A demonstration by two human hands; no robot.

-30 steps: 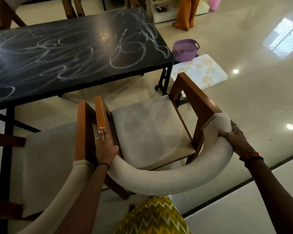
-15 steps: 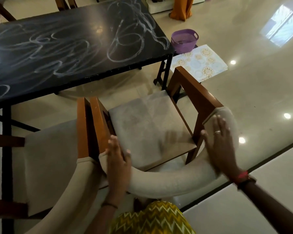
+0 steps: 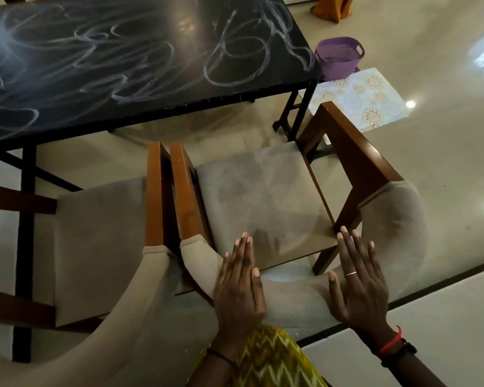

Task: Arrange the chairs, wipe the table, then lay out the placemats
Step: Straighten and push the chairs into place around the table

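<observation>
1. Two armchairs stand side by side in the lower half of the frame, their seats facing the black worktop (image 3: pixel 101 79) that fills the upper left.
2. The right armchair (image 3: pixel 263 196) has a grey seat cushion, brown wooden arms and a curved, padded beige backrest (image 3: pixel 397 219) that sweeps round from its right arm to its left.
3. The left armchair (image 3: pixel 95 241) sits just beside it, their adjacent wooden arms nearly touching; part of it runs out of the frame at the left and bottom.
4. The left hand (image 3: pixel 239 286) lies flat on the backrest of the right armchair, near its left end, with the fingers straight and pressed together, gripping nothing.
5. The right hand (image 3: pixel 358 283) lies flat on the same backrest further right, fingers spread apart, gripping nothing; it wears a ring, with red and dark bands at the wrist.
6. The worktop is covered with white scribbled loops and smears.
7. At the upper right, past the worktop's corner, a purple basket (image 3: pixel 338 55) stands on the floor just above a patterned placemat (image 3: pixel 361 99) with gold medallions on pale blue.
8. A yellow zigzag-patterned garment (image 3: pixel 266 358) shows at the bottom centre.
</observation>
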